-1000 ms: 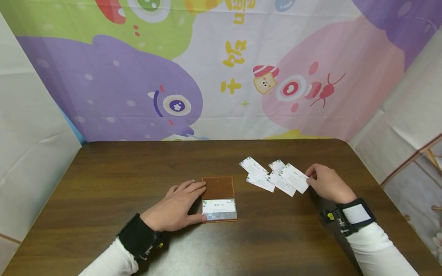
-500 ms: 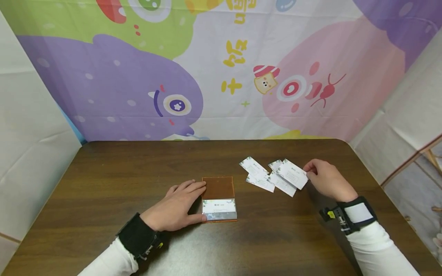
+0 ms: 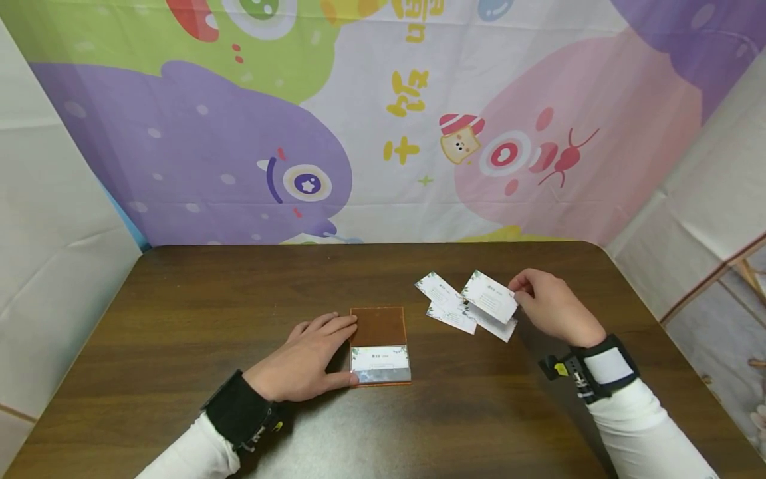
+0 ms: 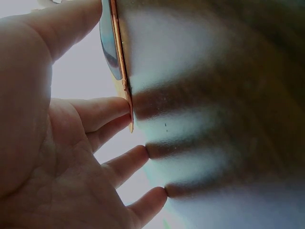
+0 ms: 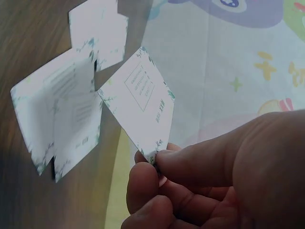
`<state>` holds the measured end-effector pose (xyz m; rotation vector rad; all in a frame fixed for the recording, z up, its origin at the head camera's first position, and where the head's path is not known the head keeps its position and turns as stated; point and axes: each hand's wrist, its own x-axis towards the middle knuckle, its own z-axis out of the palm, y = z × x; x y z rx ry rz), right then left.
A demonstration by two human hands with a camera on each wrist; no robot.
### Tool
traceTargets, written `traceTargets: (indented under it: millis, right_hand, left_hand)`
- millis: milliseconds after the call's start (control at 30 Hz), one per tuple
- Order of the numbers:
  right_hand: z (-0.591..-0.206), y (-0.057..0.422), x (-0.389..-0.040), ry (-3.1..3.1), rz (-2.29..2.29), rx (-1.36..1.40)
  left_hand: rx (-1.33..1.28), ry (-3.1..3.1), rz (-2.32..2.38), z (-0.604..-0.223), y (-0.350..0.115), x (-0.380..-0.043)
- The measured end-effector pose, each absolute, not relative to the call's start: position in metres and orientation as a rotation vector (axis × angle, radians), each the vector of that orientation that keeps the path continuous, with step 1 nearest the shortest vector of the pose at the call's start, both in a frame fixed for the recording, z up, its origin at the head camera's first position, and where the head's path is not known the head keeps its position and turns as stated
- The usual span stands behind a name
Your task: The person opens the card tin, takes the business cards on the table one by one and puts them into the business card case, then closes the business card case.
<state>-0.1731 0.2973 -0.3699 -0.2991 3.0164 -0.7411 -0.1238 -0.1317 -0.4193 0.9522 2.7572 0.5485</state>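
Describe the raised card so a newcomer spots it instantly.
On the dark wooden table, look right of the open brown card holder to the loose white cards. The raised card is over the rightmost ones. Unlike its neighbours, it is pinched at one corner in the right hand's grip.

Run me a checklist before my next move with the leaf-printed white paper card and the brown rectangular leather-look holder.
1. Card gripped: ok. The right hand pinches the leaf-printed white paper card by one end.
2. Card clear of the loose white rectangular cards: cannot tell. Its corner meets theirs in the right wrist view.
3. Holder open: ok. The brown rectangular leather-look holder lies open.
4. Holder steadied: ok. The left hand rests against its left edge.
5. Room for another: cannot tell. A second white card shows in its lower half.
6. Card lined up with holder: not ok. It is slanted, off to the right.
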Motion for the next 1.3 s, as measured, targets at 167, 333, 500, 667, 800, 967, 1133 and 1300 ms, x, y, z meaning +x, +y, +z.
traceTargets:
  millis: [167, 333, 500, 667, 800, 967, 1133, 1300]
  right_hand:
    - [-0.366, 0.286, -0.173, 3.004, -0.766, -0.308]
    - [-0.363, 0.274, -0.174, 2.981, -0.787, -0.312]
    - [-0.36, 0.262, -0.175, 2.97, -0.805, -0.329]
    - [-0.359, 0.251, -0.176, 2.968, -0.806, -0.355]
    - [-0.357, 0.242, -0.177, 2.963, -0.812, -0.386]
    - [-0.359, 0.231, -0.178, 2.957, -0.816, -0.432]
    - [-0.361, 0.218, -0.179, 2.923, -0.824, -0.469]
    - [-0.363, 0.207, -0.18, 2.885, -0.861, -0.476]
  left_hand:
    - [0.951, 2.763, 0.543, -0.419, -0.131, -0.124]
    - [0.946, 2.761, 0.548, -0.419, -0.131, -0.124]
    - [0.946, 2.756, 0.557, -0.418, -0.132, -0.123]
    - [0.945, 2.753, 0.556, -0.418, -0.131, -0.123]
    - [0.946, 2.755, 0.557, -0.418, -0.131, -0.122]
    - [0.949, 2.755, 0.557, -0.418, -0.132, -0.123]
    - [0.949, 2.753, 0.565, -0.418, -0.132, -0.123]
    - [0.941, 2.751, 0.558, -0.419, -0.132, -0.123]
